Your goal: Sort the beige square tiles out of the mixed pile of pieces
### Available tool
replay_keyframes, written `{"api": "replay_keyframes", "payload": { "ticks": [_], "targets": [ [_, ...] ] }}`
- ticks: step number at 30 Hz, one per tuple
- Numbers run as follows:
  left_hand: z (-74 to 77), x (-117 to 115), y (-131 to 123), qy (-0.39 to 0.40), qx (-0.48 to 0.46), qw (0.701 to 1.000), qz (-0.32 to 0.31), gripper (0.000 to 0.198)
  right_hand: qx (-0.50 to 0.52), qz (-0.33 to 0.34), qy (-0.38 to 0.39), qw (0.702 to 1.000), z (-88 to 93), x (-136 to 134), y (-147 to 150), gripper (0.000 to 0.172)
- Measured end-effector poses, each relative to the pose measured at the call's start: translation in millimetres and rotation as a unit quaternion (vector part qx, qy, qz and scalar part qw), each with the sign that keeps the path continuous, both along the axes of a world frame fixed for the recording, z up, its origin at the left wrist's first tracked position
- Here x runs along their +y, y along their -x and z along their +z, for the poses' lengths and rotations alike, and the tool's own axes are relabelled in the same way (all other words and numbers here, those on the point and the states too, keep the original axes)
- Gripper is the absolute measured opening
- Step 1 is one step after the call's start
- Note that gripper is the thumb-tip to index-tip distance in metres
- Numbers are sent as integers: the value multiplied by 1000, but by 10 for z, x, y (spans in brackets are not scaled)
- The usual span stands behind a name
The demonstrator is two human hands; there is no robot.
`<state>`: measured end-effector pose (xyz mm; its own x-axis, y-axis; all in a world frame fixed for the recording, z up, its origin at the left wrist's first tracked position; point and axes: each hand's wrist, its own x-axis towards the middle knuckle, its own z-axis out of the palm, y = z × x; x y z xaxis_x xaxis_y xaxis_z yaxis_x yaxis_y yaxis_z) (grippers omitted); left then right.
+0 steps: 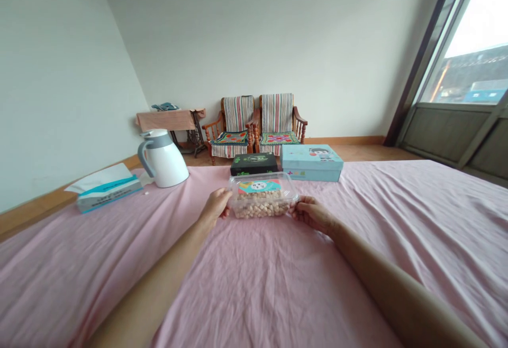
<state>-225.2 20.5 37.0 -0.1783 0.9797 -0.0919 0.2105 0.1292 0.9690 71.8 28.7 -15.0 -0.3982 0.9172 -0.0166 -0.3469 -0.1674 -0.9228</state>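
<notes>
A clear plastic snack box [262, 197] with a lidded top and a colourful label holds many small tan nuggets. It sits on the pink bedsheet [278, 279] in front of me. My left hand [216, 205] grips its left end, and my right hand [311, 214] holds its right end. Both sets of fingers wrap the box's sides, and the box's underside is hidden.
Behind the box stand a black box [254, 164] and a pale blue box [311, 163]. A white thermos jug [164, 160] and a tissue box [107, 189] lie to the left. Farther back are two wooden armchairs [254, 126], a small table [164, 120] and a window [468, 46].
</notes>
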Motion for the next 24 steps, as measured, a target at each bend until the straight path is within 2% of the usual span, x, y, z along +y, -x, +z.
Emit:
{"api": "replay_keyframes", "payload": {
  "ticks": [4, 9, 13, 16, 20, 24],
  "targets": [
    [25, -13, -22, 21, -12, 999, 24, 31, 2, 6, 1, 1000, 2, 6, -5, 11],
    [-20, 4, -187, -61, -61, 993, 85, 29, 8, 8, -5, 1000, -4, -3, -4, 12],
    [-125, 64, -366, -122, -116, 976, 137, 25, 11, -1, -4, 1000, -21, -11, 9, 12],
    [-157, 61, -410, -156, -165, 961, 157, 22, 7, -3, -10, 1000, -35, -18, 22, 12],
    [-94, -3, -209, -183, -219, 943, 170, 25, -8, 0, -19, 1000, -59, -21, 35, 10],
    [63, -20, 363, -192, -242, 927, 213, 18, -20, 3, -18, 1000, -69, -19, 43, 9]
  ]
}}
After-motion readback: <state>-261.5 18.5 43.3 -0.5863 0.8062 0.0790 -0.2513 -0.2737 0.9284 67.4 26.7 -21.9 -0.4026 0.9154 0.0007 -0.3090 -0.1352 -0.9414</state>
